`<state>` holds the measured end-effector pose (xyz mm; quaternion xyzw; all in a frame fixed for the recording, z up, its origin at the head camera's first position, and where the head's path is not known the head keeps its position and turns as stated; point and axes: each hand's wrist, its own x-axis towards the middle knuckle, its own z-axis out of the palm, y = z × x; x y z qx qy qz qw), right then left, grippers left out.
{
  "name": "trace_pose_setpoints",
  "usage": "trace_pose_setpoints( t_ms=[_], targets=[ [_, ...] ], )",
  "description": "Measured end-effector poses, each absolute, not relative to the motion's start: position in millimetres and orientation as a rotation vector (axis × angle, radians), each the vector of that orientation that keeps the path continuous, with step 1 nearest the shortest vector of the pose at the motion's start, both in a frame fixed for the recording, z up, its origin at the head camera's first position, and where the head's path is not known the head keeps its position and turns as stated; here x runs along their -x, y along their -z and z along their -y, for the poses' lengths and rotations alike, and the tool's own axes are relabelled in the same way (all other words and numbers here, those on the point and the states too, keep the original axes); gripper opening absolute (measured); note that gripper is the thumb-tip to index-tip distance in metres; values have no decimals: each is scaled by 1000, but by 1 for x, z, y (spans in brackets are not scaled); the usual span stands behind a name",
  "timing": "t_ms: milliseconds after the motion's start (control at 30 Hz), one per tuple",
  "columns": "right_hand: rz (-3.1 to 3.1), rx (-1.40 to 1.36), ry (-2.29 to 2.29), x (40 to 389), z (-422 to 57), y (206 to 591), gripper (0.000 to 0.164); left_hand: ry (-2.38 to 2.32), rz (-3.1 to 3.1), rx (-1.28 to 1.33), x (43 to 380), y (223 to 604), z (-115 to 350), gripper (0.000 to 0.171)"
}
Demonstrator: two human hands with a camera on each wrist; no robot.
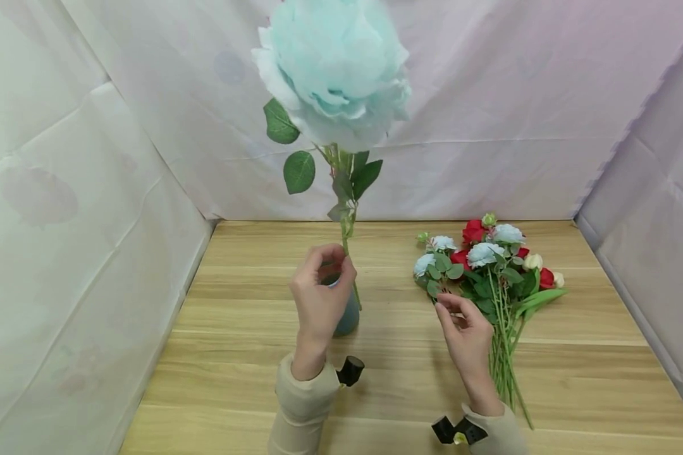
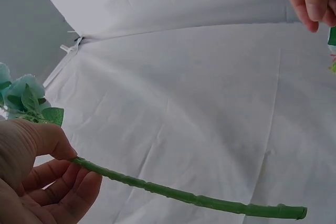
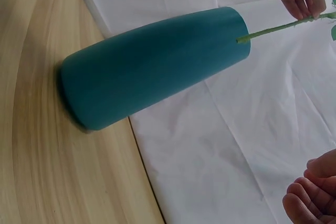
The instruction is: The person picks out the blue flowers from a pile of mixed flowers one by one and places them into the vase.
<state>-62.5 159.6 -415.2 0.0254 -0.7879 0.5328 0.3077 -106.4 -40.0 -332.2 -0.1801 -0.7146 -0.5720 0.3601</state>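
Pale cloth [image 1: 461, 183] bounds the wooden table [image 1: 227, 379] left, far and right; more room lies left. The left hand [image 1: 321, 294] pinches the pale-blue flower [image 1: 336, 76] by its stem [image 2: 194, 199], the end outside the vase [image 3: 152, 69]; a swaying bloom could topple it. Loosely curled, the right hand [image 1: 467, 338] holds nothing visible near the flower pile [image 1: 486, 254].

A pale blue, green-leaved flower [image 1: 332, 72] is being held nearly upright, its stem tip pointing down outside the rim of a standing teal vase [image 3: 157, 69], while red, blue and cream flowers [image 1: 486, 255] are lying bunched to the right, stems near.
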Motion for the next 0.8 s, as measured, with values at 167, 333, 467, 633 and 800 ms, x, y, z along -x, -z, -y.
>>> trace_pose_setpoints(
  t_ms=[167,333,467,633,800],
  targets=[
    [2065,-42,-1399,68,-172,438,15,1452,1817,479,111,322,43,11],
    [2074,-24,-1393,71,-180,453,15,1440,1789,487,115,313,45,9],
    [2073,-26,-1393,70,-185,457,16,1430,1782,472,116,308,47,9],
    [2068,-13,-1400,67,-192,459,16,1416,1771,431,118,305,50,9],
    [2076,24,-1397,64,-195,459,16,1401,1759,406,121,302,55,8]
  ],
)
